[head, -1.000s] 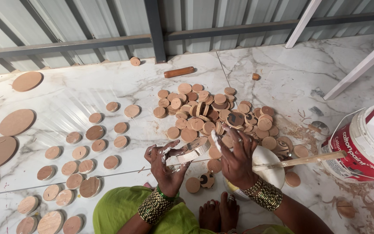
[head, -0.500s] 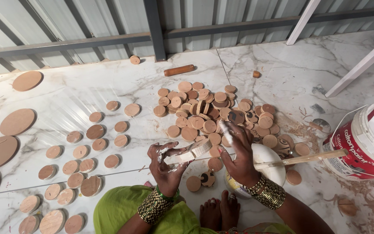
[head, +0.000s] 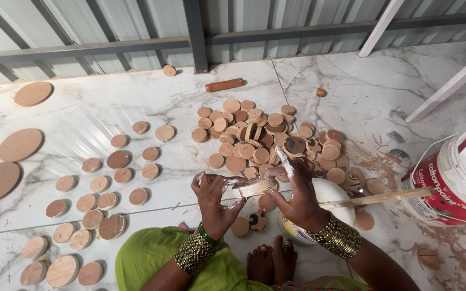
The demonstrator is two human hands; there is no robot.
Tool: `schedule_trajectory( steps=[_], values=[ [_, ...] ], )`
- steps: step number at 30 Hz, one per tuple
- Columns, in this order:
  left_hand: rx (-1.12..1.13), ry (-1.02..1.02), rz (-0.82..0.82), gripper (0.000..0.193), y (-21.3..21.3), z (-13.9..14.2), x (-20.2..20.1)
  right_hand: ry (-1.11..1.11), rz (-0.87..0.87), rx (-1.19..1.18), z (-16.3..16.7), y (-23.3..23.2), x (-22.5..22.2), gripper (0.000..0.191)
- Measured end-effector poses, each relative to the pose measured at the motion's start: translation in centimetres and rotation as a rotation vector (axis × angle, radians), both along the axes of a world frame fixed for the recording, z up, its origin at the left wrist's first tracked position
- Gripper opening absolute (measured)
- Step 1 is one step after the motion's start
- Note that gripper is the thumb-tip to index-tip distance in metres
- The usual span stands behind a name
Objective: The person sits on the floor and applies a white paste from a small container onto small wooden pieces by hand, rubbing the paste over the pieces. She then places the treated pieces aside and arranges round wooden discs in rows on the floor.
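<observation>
A small round wooden disc (head: 254, 186) is up in the air, held on its edge between 2 hands above the white marble floor. It is pale and flat, with a light rim that looks wet with white paste, maybe glue. It tilts a little, its flat face turned upward.

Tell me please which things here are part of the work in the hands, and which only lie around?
In use: left hand and right hand both hold a small wooden disc; the white bowl with a stick across it; the heap of discs; the spread-out discs.

Lying about: wooden roller; large discs at the left; white bucket.
</observation>
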State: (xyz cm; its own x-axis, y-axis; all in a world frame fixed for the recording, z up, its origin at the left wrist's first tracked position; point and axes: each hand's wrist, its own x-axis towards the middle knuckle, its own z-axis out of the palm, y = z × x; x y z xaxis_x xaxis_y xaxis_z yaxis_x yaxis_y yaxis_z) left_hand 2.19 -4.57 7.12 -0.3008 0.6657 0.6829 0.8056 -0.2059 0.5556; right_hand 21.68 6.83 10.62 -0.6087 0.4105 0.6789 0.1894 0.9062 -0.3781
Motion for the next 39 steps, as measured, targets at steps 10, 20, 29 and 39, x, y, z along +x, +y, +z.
schedule_trajectory(
  steps=[10,20,29,39],
  values=[
    [-0.024,0.056,0.058,0.045,0.0,-0.7,-0.1,-0.156,0.001,0.068,-1.0,2.9,2.3,0.08],
    [-0.106,-0.023,0.05,0.049,0.9,-2.5,0.2,-1.202,-0.166,-0.21,-9.6,8.4,9.1,0.043],
    [-0.161,-0.014,0.135,0.049,1.5,-3.2,-0.1,-0.372,0.091,-0.658,-4.4,2.3,5.2,0.038],
    [-0.18,0.001,0.184,0.043,1.3,-1.9,0.0,-0.277,0.432,-0.979,-4.7,-2.2,-0.9,0.038]
  ],
)
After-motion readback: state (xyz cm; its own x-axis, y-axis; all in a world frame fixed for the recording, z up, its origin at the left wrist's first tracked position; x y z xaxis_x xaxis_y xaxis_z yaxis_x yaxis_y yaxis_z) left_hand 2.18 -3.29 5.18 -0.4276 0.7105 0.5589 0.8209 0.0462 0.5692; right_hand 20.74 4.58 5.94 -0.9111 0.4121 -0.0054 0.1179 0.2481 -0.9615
